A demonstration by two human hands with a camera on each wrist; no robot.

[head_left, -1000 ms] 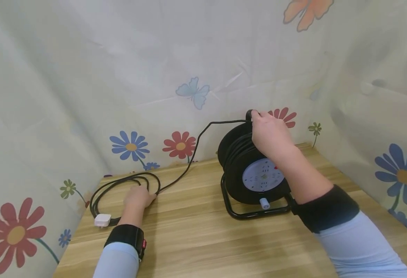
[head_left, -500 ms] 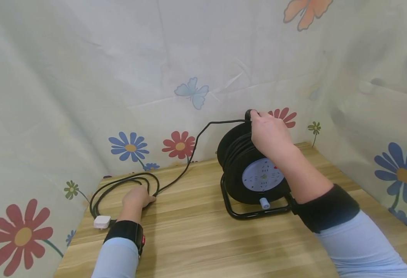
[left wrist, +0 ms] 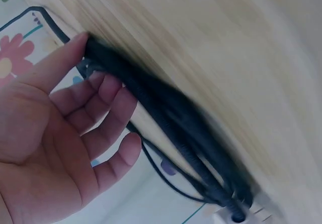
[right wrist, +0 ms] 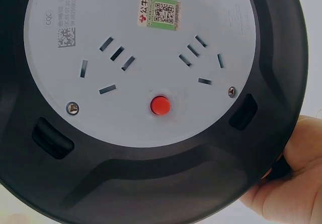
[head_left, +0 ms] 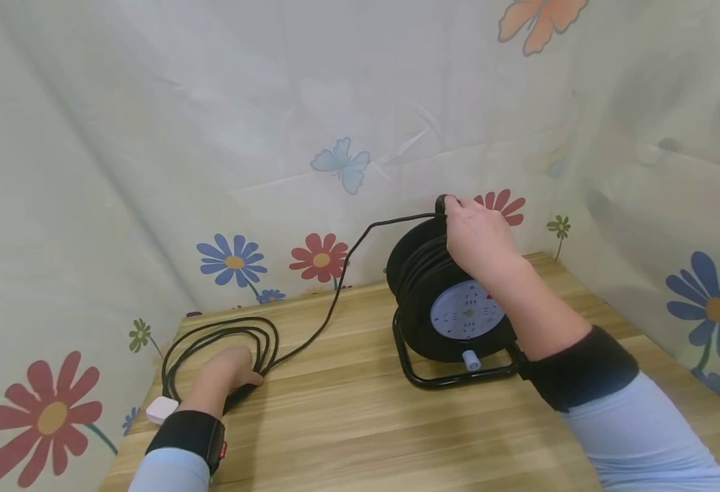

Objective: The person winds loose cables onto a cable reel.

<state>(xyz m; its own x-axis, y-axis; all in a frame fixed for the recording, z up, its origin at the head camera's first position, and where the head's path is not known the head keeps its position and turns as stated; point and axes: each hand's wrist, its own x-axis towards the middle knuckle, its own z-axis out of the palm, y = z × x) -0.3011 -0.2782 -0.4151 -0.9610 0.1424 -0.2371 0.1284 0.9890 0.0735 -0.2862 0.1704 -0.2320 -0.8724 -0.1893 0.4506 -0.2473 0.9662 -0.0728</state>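
Observation:
Coiled at the table's left side is a black power cable (left wrist: 173,121). My left hand (head_left: 227,369) grips its loops low over the wood, thumb and fingertips closing on the bundle in the left wrist view. A white plug (head_left: 161,409) lies beside that wrist. From the coil the cable rises to a black cable reel (head_left: 416,329) on the right, which carries more wound cable. My right hand (head_left: 479,236) grips the handle (head_left: 440,204) on top of the reel. The reel's pale socket plate (right wrist: 126,73) has a red button (right wrist: 160,105); the right fingers are partly hidden.
The reel stands on a tubular black frame (head_left: 446,383), with a pale blue crank knob (head_left: 472,361) at its front. Behind the wooden table (head_left: 347,424) hangs a flower-printed curtain (head_left: 261,102), which also runs along both sides.
My left hand has moved toward me and slightly left, drawing the cable loops and the plug with it. The right hand and the reel stay in place.

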